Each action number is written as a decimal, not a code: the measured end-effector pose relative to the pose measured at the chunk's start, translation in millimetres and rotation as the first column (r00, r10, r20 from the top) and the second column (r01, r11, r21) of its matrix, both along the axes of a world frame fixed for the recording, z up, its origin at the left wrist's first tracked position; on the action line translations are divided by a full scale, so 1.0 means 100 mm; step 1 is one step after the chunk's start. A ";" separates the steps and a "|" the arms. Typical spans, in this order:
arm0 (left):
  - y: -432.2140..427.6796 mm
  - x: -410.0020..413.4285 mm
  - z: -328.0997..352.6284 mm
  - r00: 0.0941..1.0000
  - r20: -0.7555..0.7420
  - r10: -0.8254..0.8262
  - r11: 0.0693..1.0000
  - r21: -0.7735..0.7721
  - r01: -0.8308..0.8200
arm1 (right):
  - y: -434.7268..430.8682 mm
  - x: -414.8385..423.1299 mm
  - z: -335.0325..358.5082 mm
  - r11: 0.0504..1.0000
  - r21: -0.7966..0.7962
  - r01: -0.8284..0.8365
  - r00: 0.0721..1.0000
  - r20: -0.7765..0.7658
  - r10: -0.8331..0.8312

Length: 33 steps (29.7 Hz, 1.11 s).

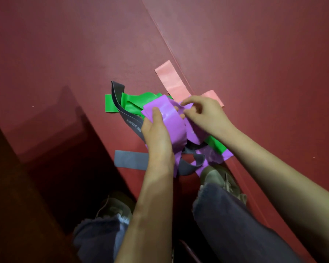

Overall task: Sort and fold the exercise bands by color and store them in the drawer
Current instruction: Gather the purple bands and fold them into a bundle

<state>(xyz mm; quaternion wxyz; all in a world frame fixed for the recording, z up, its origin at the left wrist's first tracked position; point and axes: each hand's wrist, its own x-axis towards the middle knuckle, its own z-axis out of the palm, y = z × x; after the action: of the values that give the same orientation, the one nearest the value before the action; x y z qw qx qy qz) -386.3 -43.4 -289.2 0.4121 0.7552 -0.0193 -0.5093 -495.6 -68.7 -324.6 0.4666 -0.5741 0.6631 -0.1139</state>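
A tangled pile of exercise bands lies on the dark red floor (65, 54). My left hand (156, 133) grips a glossy purple band (171, 120), thumb on top of its folded layers. My right hand (203, 114) pinches the same purple band at its upper right edge. Under them lie green bands (129, 103), a grey band with white lettering (122, 111), a flat grey band (130, 160) at the lower left, and a pink band (171, 80) stretching up and away. More purple band (215, 156) trails beneath my right wrist.
My two feet in tan shoes (217, 177) and frayed jeans (226, 215) stand just below the pile. A seam in the floor (169, 48) runs diagonally past the pink band. A dark shadowed area fills the lower left.
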 end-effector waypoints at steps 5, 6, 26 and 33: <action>-0.04 0.03 0.03 0.995 0.097 0.017 1.000 -0.008 -0.016 | 0.01 -0.09 0.36 0.881 0.195 0.430 0.660 0.598 -0.455; -0.04 0.03 0.04 0.993 0.115 0.008 1.000 -0.013 -0.006 | 0.02 -0.11 0.41 0.848 0.269 0.457 0.551 0.663 -0.507; -0.07 0.05 0.12 0.999 -0.004 -0.048 0.999 -0.017 0.048 | 0.39 0.20 0.36 0.972 0.169 0.163 0.799 0.556 -0.230; -0.07 0.07 0.20 0.979 0.145 -0.146 0.980 -0.114 0.163 | 0.47 0.26 0.30 0.980 0.107 0.170 0.902 0.384 -0.199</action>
<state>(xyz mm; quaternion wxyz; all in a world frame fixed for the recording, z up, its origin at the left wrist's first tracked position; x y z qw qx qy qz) -379.2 -50.3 -269.0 0.4154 0.7572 -0.1379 -0.4849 -469.2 -21.8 -294.1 0.5972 -0.4573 0.6111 -0.2465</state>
